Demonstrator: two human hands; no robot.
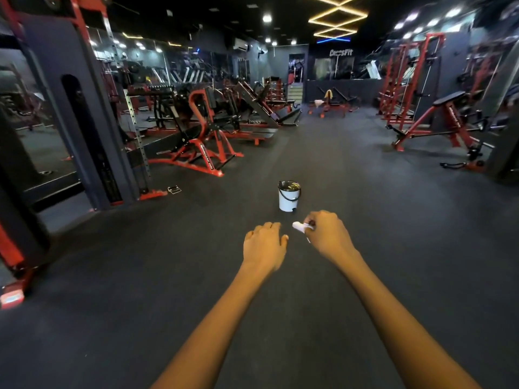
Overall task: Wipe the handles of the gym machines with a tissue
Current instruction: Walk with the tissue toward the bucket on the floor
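Head camera, gym floor: a person stands mid-aisle with both arms stretched forward and down. The right hand (327, 231) is curled, pinching a small crumpled white tissue (300, 226) that pokes out toward the left hand (264, 245). The left hand holds nothing, its fingers loosely bent, just beside the tissue. Directly beyond both hands, near on the dark rubber floor (393, 248), stands a small white pedal bin (289, 196) with a black lid, slightly closer to the right hand. No machine handle is within reach: the red plate-loaded machines (202, 141) lie well off ahead and left, a red bench rig (449, 122) ahead and right. The tissue looks bound for the bin.
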